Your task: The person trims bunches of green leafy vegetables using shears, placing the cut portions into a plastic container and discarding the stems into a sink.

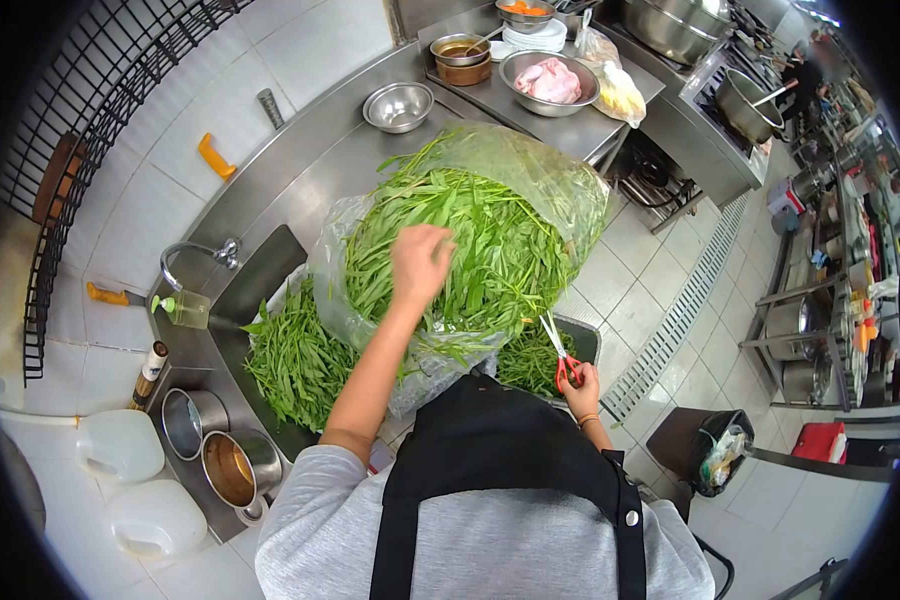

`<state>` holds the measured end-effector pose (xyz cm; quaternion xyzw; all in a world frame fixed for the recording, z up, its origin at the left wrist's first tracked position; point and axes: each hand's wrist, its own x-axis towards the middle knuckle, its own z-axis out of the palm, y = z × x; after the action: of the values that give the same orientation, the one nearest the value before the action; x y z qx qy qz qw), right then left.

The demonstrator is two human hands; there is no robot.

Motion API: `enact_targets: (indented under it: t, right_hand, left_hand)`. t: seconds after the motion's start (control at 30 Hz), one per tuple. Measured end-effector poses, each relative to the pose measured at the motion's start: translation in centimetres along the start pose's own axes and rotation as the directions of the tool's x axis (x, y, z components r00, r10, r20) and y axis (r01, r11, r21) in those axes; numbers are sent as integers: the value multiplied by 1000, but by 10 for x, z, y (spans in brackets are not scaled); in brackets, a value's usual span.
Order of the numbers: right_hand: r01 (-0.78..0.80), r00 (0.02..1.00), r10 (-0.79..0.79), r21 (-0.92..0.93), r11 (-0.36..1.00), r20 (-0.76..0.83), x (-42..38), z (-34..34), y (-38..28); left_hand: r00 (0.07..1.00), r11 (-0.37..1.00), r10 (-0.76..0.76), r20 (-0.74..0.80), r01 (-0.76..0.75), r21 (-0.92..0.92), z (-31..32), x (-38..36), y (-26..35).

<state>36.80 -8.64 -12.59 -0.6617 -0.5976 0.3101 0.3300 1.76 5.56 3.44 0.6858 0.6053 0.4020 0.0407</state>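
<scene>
A big heap of leafy greens (490, 235) lies in an open clear plastic bag (560, 185) over the sink. Over the left part of this heap is my left hand (422, 262), its fingers curled together; what they hold, if anything, is hidden. My right hand (580, 388) grips red-handled scissors (567, 368) at the bag's lower right, their blades apart and pointing up toward the greens. More greens (300, 360) lie in the left sink basin, and cut-looking stems (527, 362) lie in the basin below the scissors.
A faucet (195, 258) and soap bottle (182, 310) stand left of the sink. Steel pots (240, 468) sit lower left. An empty steel bowl (398, 107) and a bowl of raw meat (550, 82) are behind the bag. A bin (700, 448) stands at right. Another person (802, 85) is far off.
</scene>
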Motion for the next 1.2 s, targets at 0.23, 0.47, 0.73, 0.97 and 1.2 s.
enact_targets:
  t: [0.23, 0.47, 0.73, 0.97, 1.2]
  right_hand:
    - [-218, 968, 102, 572, 791, 227, -9, -9, -39]
    - [-571, 692, -99, 626, 532, 715, -2, -25, -104]
    - [-641, 710, 111, 574, 509, 695, -13, -28, -92]
    - [-623, 735, 305, 426, 656, 605, -30, -37, -62]
    - [-623, 731, 297, 425, 656, 614, -11, -32, -79]
  left_hand:
    - [940, 994, 86, 330, -103, 35, 51, -30, 34]
    - [981, 993, 69, 182, -50, -108, 25, -38, 63]
    - [935, 977, 168, 313, -115, -180, 49, -74, 82]
    - [962, 891, -274, 14, 259, -372, 29, -55, 47]
    - [954, 912, -254, -162, 292, 289, 16, -28, -14]
